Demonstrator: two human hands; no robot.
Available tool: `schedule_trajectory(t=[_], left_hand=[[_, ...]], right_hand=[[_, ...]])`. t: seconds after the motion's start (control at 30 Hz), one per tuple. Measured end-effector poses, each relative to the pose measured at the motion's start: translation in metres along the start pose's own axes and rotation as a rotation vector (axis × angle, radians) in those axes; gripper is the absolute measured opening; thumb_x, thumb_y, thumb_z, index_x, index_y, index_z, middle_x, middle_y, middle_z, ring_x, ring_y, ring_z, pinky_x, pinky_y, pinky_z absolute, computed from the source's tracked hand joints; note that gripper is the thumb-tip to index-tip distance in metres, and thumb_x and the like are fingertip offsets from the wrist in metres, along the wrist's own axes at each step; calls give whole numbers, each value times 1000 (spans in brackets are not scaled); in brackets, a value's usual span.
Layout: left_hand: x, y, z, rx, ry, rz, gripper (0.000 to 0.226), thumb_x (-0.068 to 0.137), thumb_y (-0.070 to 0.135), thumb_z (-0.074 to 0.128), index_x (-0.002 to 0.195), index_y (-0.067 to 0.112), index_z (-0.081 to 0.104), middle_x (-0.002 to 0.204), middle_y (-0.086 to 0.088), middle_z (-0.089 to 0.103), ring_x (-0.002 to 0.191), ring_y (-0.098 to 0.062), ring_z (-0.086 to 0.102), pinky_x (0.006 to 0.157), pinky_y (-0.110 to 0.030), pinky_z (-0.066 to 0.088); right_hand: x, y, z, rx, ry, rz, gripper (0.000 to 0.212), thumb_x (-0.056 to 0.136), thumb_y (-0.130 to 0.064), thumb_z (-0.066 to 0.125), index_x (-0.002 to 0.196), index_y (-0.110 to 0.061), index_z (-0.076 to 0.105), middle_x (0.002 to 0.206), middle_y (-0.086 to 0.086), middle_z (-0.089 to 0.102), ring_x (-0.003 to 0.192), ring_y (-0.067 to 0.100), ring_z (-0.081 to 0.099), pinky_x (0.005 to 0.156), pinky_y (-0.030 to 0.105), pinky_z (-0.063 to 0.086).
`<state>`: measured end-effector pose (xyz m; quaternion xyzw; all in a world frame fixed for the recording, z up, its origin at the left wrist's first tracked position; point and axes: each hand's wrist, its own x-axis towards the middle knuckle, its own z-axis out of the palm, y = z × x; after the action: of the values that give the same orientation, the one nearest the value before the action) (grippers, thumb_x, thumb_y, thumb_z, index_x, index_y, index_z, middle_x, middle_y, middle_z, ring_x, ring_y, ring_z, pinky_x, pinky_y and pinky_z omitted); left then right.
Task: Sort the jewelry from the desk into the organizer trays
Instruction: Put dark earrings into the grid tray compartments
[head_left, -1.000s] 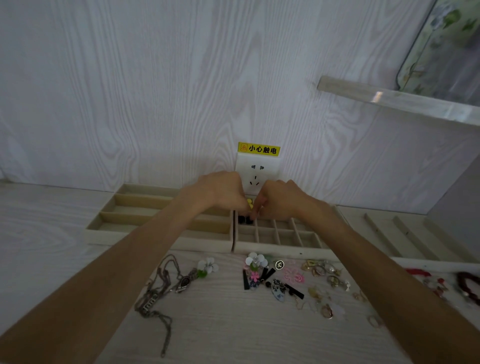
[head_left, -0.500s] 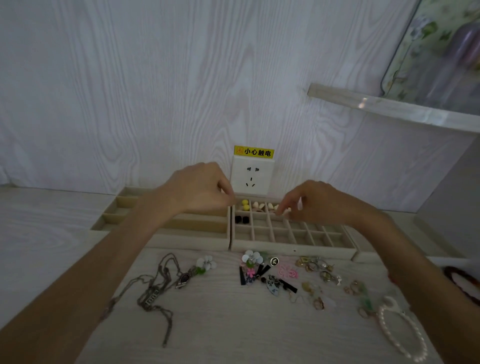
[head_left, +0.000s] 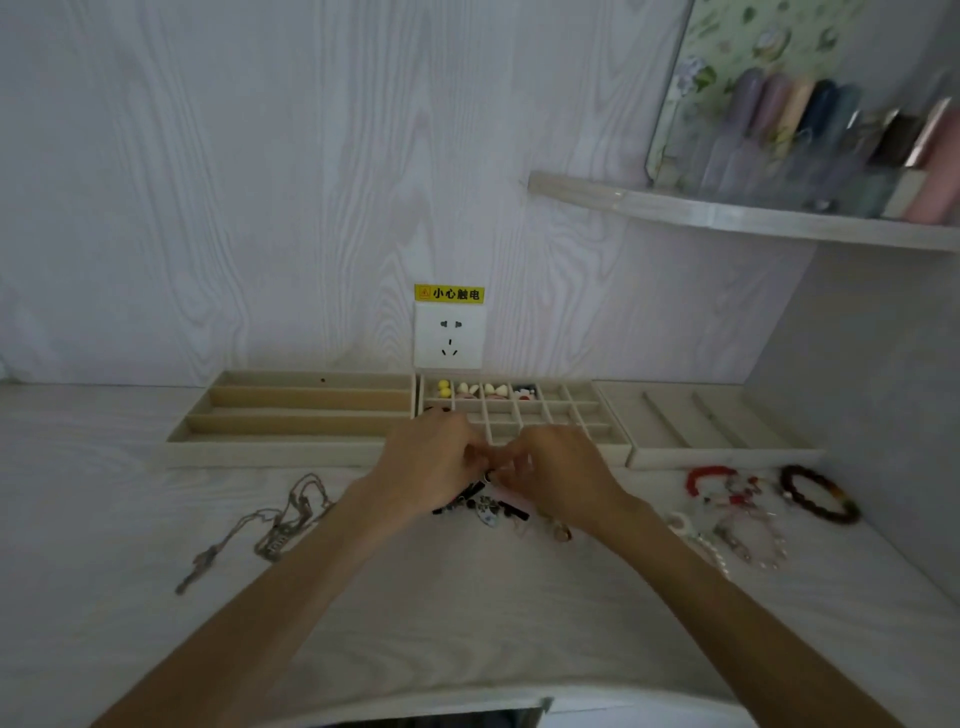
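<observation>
three organizer trays (head_left: 291, 449) behind loose jewelry (head_left: 485, 506) on the desk (head_left: 467, 623)

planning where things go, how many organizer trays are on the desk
3, side by side along the wall: the long-slot tray on the left, the grid tray under the outlet, the ridged tray on the right. None seems hidden.
</observation>
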<state>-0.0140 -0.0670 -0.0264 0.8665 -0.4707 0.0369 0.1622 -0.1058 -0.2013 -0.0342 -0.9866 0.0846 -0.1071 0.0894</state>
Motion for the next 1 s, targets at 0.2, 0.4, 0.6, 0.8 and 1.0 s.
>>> schedule_trajectory(t=[0.2,0.4,0.6,0.8,1.0], left_hand=[[-1,9,11,52,48,39,18,89,33,59,102,33,72,101,11,70,100,-12,61,76,-27,46],[1,5,1,-134,26,26,13,86,35,65,95,32,73,90,20,68,75,4,59,61,-13,38],[8,-5,-29,-511,119,1,11,83,28,69,93,27,73,84,16,69,77,9,60,73,-10,45],[6,-21,-41,-518,169,-26,10,83,28,69,92,27,74,81,18,69,75,7,62,69,-6,44],[44,-40,-50,-329,89,-79,8,81,37,70,88,36,74,85,20,69,74,3,58,66,-21,45]], right_hand=[[-12,18,-28,203,-87,99,20,81,-30,70,101,-29,72,85,-9,66,60,-3,51,60,17,38],[-57,46,-57,246,-165,107,17,82,-22,70,88,-37,72,74,-18,62,66,-1,56,63,14,47],[-57,36,-44,239,-12,90,16,80,-27,71,94,-35,73,78,-16,65,69,-1,56,67,21,49],[-32,18,-25,144,-77,188,14,80,-36,70,91,-28,75,87,-13,70,74,0,57,66,18,40],[-29,19,-19,191,-117,203,8,79,-30,72,84,-25,76,76,-14,67,65,-3,56,56,10,38]])
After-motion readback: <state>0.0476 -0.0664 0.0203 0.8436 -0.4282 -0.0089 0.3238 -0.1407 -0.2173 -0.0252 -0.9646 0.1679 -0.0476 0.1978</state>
